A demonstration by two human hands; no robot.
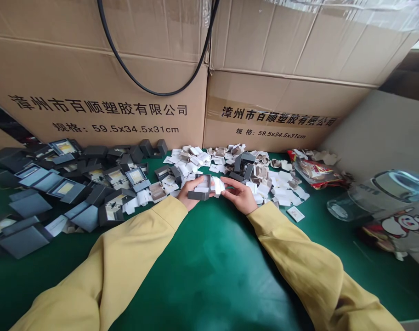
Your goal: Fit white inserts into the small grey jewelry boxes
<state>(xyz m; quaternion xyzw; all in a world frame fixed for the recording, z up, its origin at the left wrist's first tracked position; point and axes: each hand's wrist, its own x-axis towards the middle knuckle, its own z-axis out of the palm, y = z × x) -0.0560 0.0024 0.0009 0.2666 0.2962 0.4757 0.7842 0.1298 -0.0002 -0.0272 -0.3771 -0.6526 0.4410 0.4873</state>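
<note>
My left hand (188, 193) is closed around a small dark grey box (199, 195), which stands open above the green table. In my right hand (240, 195), a small folded white card insert (217, 185) is pinched between thumb and fingers, right beside the box's edge. Whether the insert touches the box I cannot tell. Behind both hands lies a heap of loose white inserts (192, 158). A few dark box pieces (243, 164) rest among them just past my right hand.
Many dark boxes (26, 202), several open, spread over the table's left. A red snack packet (316, 170), a clear glass mug (354, 202) and a cartoon-printed bag (399, 227) lie at the right. Stacked cartons (102, 78) form the back wall, with a black cable (161, 94) hanging before them.
</note>
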